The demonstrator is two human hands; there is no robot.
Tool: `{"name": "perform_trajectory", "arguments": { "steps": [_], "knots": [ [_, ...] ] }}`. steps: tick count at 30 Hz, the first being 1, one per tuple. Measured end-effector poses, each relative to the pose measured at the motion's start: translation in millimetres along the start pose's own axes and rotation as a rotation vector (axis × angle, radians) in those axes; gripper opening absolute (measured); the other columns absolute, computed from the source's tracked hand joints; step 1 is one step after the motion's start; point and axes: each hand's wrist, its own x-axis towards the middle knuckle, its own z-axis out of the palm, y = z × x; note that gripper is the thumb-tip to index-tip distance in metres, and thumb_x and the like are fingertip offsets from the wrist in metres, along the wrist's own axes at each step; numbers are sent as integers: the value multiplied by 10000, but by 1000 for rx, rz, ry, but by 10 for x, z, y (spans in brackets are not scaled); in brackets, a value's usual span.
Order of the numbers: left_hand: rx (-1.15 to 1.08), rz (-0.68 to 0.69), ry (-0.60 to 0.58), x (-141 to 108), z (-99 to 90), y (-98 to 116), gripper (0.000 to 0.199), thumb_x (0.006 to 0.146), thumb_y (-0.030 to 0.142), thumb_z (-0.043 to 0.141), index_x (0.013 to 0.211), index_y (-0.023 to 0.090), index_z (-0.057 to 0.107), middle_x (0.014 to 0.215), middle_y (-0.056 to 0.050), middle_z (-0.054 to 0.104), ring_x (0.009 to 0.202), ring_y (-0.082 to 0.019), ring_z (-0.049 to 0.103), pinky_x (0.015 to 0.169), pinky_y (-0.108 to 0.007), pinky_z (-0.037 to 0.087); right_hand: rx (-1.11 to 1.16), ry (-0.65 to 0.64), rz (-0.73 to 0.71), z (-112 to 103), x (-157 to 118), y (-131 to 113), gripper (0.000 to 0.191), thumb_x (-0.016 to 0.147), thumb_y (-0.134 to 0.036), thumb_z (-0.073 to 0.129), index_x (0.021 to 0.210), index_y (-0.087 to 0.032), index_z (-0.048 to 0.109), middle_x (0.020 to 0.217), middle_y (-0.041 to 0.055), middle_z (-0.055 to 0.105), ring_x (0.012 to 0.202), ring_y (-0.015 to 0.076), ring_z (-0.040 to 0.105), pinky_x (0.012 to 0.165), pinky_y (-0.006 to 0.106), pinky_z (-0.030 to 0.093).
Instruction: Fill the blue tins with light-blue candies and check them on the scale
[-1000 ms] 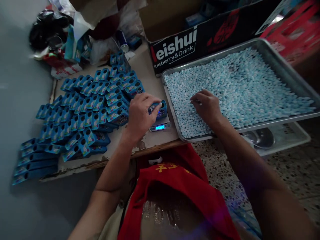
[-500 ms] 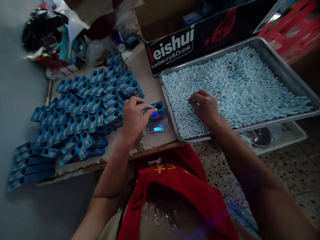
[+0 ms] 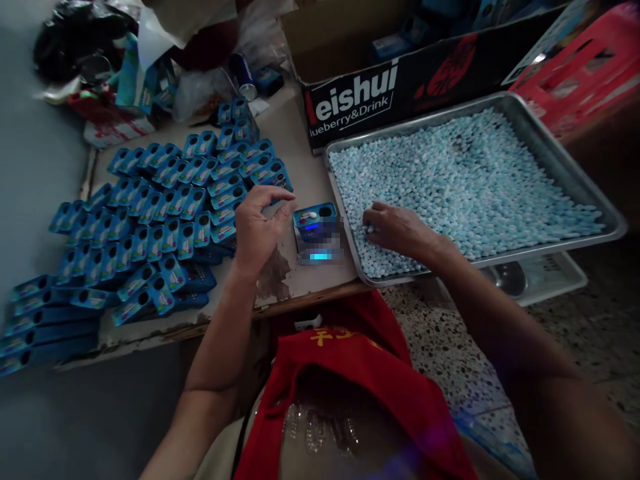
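My left hand (image 3: 260,223) hovers just left of a small blue box (image 3: 325,212) with a dark round hole in its top. Thumb and forefinger are apart, nothing between them. On that box's top lies one white candy (image 3: 313,215). The box rests on a small scale (image 3: 320,257) with a lit blue display, partly blurred. My right hand (image 3: 397,229) is down in the left part of a metal tray (image 3: 560,143) full of pale blue and white candies (image 3: 480,180). Its fingers are curled together, with a few candies showing at the fingertips.
Rows of blue boxes (image 3: 165,200) cover the table's left side. Behind the tray stands a black cardboard carton (image 3: 365,100) with blue boxes inside. Plastic bags and a can (image 3: 243,77) crowd the back. A red crate (image 3: 580,73) is at right; a white tray (image 3: 560,277) sits below.
My left hand has let go of a white candy, now on the box top, and drawn back left. My right hand has moved lower and left in the tray, its fingers curling into the candies.
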Motion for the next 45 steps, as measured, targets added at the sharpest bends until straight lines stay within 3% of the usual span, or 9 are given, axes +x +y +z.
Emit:
{"name": "perform_trajectory", "arguments": {
  "steps": [5, 11, 14, 17, 24, 28, 33, 38, 45],
  "knots": [
    [72, -85, -169, -8, 69, -9, 108, 940, 200, 949, 949, 264, 861, 1077, -37, 783, 1087, -257, 748, 1081, -455, 599, 203, 82, 114, -102, 9, 137, 215, 956, -199, 712, 1122, -190, 849, 929, 81, 810, 844, 262, 748, 767, 346, 514],
    [85, -44, -235, 198, 348, 48, 146, 915, 171, 962, 903, 269, 854, 1068, -47, 731, 1102, -277, 713, 1121, -495, 590, 647, 50, 194, -128, -19, 223, 118, 875, -327, 775, 912, -223, 817, 597, -41, 551, 565, 169, 550, 598, 318, 426],
    [42, -1, -196, 226, 313, 99, 146, 955, 165, 937, 955, 277, 843, 1076, -44, 744, 1109, -274, 733, 1126, -490, 601, 778, 66, 182, -242, 22, 146, 127, 843, -333, 815, 914, -227, 806, 600, -62, 498, 542, 141, 496, 569, 306, 428],
    [56, 24, -58, 118, 113, 63, 111, 992, 206, 917, 994, 289, 843, 1091, -45, 776, 1117, -275, 752, 1104, -483, 609, 806, 65, 67, -459, 130, -24, 148, 835, -320, 869, 932, -227, 809, 629, -65, 511, 561, 123, 490, 589, 299, 439],
    [135, -107, 89, -496, -466, -147, 172, 1011, 460, 824, 910, 321, 826, 930, -20, 813, 914, -279, 777, 877, -540, 646, 438, 98, -202, -784, 475, -509, 159, 895, -372, 875, 944, -221, 861, 726, -30, 645, 699, 148, 596, 701, 312, 448],
    [236, -116, 240, -699, -645, -50, 150, 1049, 471, 808, 969, 346, 830, 1011, -17, 822, 1037, -307, 783, 995, -614, 623, 285, 89, -239, -778, 551, -615, 197, 924, -412, 884, 1027, -246, 904, 799, -3, 719, 796, 191, 683, 782, 334, 513],
    [187, -105, 199, -700, -713, -44, 125, 1063, 436, 828, 972, 351, 821, 1038, -25, 819, 1067, -307, 779, 1020, -594, 616, 232, 89, -178, -821, 530, -683, 254, 889, -329, 936, 1130, -256, 906, 904, 23, 782, 854, 235, 745, 833, 370, 574],
    [179, -87, 204, -683, -685, -113, 183, 1056, 458, 833, 965, 300, 833, 1030, -40, 826, 1054, -330, 787, 996, -632, 606, 323, 84, -114, -873, 465, -785, 185, 843, -124, 874, 998, -225, 889, 901, 21, 806, 865, 222, 761, 836, 350, 594],
    [212, -68, 186, -653, -624, -55, 125, 1070, 418, 832, 971, 343, 820, 1069, -33, 828, 1104, -322, 782, 1068, -586, 595, 701, 144, -43, -787, 422, -709, 136, 874, -202, 912, 1002, -227, 876, 778, 3, 776, 740, 207, 744, 708, 348, 622]
  ]
}}
